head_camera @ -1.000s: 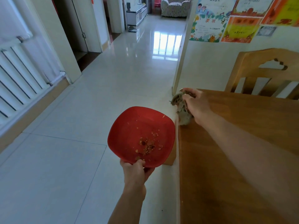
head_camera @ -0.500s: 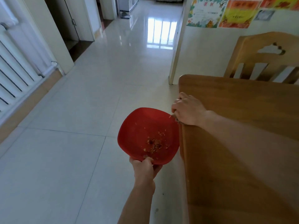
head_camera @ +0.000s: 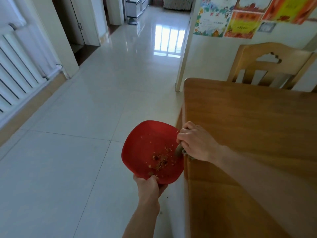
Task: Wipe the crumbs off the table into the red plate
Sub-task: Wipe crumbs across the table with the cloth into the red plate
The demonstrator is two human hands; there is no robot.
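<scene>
My left hand (head_camera: pixel 148 186) grips the near rim of the red plate (head_camera: pixel 137 150), holding it level just below the left edge of the wooden table (head_camera: pixel 248 134). Brown crumbs (head_camera: pixel 161 160) lie in the plate's near right part. My right hand (head_camera: pixel 197 141) rests on the table's left edge, closed on a grey-brown cloth (head_camera: pixel 179 149) that is mostly hidden beneath the hand; a bit of it hangs over the plate.
A wooden chair (head_camera: pixel 271 64) stands behind the table against the wall with posters. White tiled floor (head_camera: pixel 85 134) stretches left and ahead to a doorway. A radiator (head_camera: pixel 15 71) lines the left wall. A few specks lie on the floor near the table leg.
My right hand with the cloth slid toward me along the table's left edge, from the far corner to right above the plate. The plate came closer to the edge.
</scene>
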